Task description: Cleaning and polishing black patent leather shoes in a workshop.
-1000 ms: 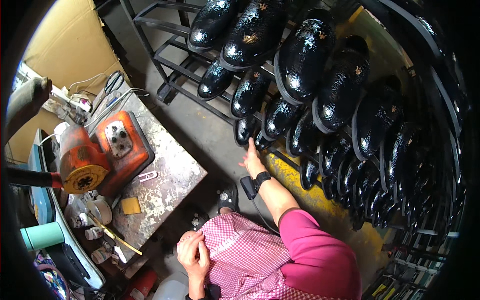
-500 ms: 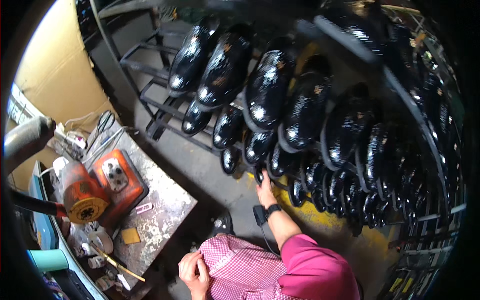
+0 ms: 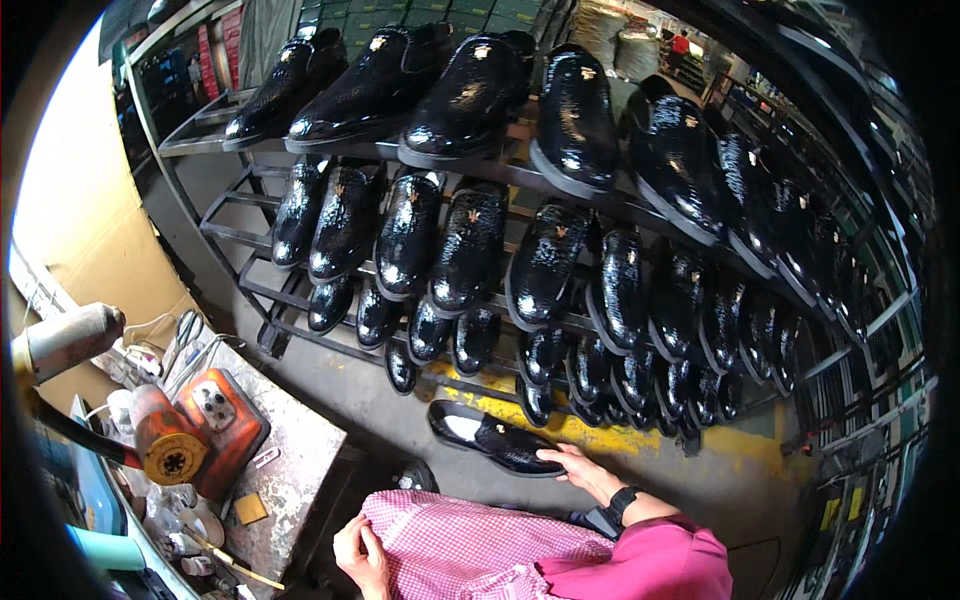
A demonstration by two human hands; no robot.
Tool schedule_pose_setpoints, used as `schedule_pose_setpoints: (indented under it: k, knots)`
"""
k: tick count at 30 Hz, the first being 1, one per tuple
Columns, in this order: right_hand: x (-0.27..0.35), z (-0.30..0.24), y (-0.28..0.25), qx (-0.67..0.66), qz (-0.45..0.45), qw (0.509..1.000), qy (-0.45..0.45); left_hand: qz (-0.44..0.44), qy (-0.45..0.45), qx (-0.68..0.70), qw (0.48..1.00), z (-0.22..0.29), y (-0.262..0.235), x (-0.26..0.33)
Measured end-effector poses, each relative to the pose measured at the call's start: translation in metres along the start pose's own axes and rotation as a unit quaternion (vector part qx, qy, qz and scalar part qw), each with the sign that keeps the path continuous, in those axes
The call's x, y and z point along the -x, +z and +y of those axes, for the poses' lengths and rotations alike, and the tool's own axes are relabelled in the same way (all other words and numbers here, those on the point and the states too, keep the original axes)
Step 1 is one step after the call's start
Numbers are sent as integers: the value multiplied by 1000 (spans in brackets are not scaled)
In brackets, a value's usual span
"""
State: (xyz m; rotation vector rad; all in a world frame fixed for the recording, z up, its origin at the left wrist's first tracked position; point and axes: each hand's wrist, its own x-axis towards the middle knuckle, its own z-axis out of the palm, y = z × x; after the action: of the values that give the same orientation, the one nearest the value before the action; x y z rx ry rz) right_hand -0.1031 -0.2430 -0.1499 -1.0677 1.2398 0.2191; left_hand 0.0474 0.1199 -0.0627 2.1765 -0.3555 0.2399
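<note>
A glossy black slip-on shoe lies nearly level in my right hand, its pale-lined opening turned left. The fingers close round its toe end, and a small gold ornament shows on its upper. My left hand is curled beside the pink checked apron; whatever its fingers may hold is hidden. Beyond the held shoe, many similar black shoes stand in rows on a metal rack, toes toward me.
On the left, a worn bench carries an orange machine, scissors, a yellow-brown block, a brush and small containers. A cardboard sheet stands behind it. Yellow paint marks the floor under the rack.
My right hand has drawn a shoe out from low on the rack and back toward me. The view has tilted up, showing more of the upper rack. My left hand stays by the apron.
</note>
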Motion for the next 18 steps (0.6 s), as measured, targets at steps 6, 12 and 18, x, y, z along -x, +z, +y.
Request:
schedule_pose_setpoints:
  k: [6,12,18]
  knots:
    - [41,-42,50,-11,-175,973,-149,21,13,-8,1000,-4,-7,7]
    - [95,-85,100,-47,-272,944,-178,29,18,2,999,-10,-12,14]
    - [97,-89,126,-78,-334,911,-230,45,15,20,999,-8,-12,20]
